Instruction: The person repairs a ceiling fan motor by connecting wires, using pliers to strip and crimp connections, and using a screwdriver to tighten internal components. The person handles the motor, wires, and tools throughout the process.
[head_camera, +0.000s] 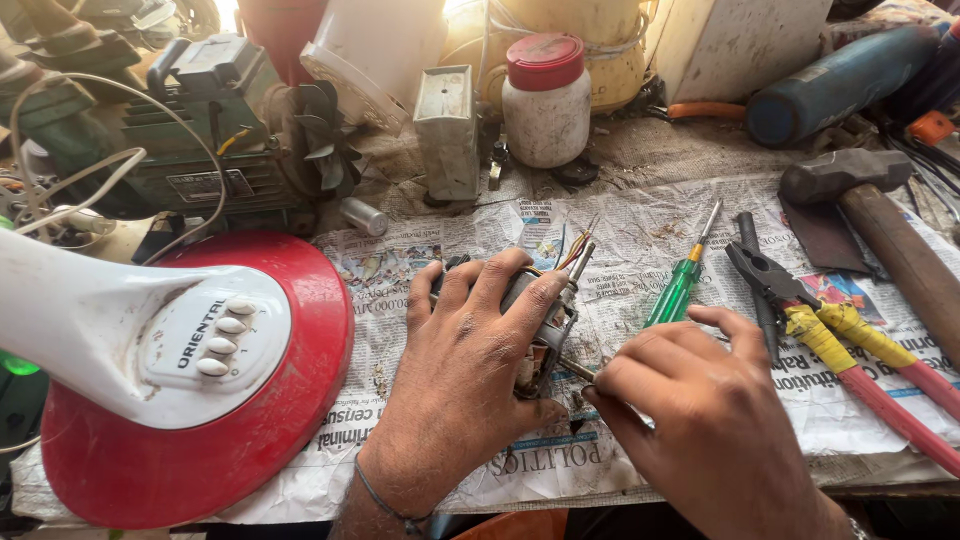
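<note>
My left hand lies over a small grey fan motor and grips it against the newspaper; thin coloured wires stick out of the motor's far end. My right hand is just to its right, thumb and forefinger pinched at the motor's lower right edge; whether something small sits between the fingertips I cannot tell. A green-handled screwdriver lies on the paper just beyond my right hand.
A red and white table-fan base fills the left. Pliers with red and yellow grips and a hammer lie on the right. A red-lidded white jar, a green motor unit and a blue tool crowd the back.
</note>
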